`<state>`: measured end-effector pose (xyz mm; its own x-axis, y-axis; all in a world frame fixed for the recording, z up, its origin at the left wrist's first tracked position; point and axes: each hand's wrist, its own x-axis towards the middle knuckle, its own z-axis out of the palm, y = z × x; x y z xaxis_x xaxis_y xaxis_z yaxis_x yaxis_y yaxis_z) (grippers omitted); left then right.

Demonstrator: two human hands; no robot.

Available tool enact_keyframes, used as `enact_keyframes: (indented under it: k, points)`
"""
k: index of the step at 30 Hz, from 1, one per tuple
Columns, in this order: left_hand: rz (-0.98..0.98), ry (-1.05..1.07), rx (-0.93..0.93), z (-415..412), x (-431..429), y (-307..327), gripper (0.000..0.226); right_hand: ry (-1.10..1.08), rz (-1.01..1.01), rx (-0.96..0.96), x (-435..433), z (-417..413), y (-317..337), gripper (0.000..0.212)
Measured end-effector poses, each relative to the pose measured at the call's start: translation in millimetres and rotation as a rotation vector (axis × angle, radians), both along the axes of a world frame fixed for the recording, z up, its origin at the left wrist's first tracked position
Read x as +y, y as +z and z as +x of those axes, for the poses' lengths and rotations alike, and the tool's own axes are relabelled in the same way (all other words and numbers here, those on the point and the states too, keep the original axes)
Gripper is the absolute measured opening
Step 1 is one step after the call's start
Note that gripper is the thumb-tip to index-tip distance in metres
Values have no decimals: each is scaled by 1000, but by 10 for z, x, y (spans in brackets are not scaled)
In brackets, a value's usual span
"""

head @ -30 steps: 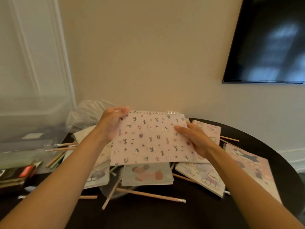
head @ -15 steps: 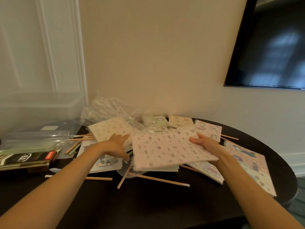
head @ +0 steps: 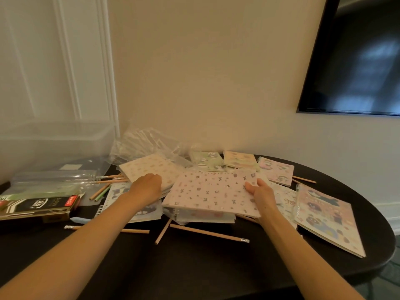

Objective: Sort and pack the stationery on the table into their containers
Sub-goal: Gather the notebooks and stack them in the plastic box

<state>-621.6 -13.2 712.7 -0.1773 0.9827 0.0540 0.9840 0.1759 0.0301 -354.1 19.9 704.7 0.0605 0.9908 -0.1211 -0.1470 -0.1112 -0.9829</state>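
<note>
Notebook with a pink cover of small bows and dots, lying flat on top of a short stack of other pads at mid-table. Pinched at its right edge by the right hand: thumb laid on the cover, remaining fingers close together along the edge (tips beneath, out of sight).

Just to the left, left hand knuckles-up on a cream notebook wrapped in clear film, fingers bent down onto it; cannot tell whether gripping or merely resting.

Behind the stack, a green notebook, a yellow notebook and a pale pink one, side by side near the wall. To the right, a large cartoon-cover notebook near the table's rim.

In front of the stack, loose pencils lying at angles, one poking out from under it. More pencil ends by the left forearm.

Further left, a dark pen box near the table edge, a clear tub behind it, crumpled plastic bags against the wall.

All on a dark round table; black screen on the wall, upper right.
</note>
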Motion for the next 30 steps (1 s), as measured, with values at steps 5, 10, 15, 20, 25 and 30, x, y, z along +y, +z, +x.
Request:
enact_keyframes:
  k: [5,10,15,20,25,30]
  points:
    - [-109,72,107,73,-117,45,28,-142,11,108,-11,-123,-153,48]
    - [-110,30,126,91,-187,123,27,-149,26,219,-154,-337,-195,48]
    - [-128,7,130,89,-213,208,27,-221,64,226,-198,-481,-217,34]
    - [-123,-19,145,127,-181,155,27,-229,111,217,-360,-752,-230,35]
    - [-123,-41,210,85,-180,108,34,-58,90,149,-459,-1155,-249,39]
    - [-93,-10,145,52,-117,62,29,86,-211,267,-375,-1108,-309,42]
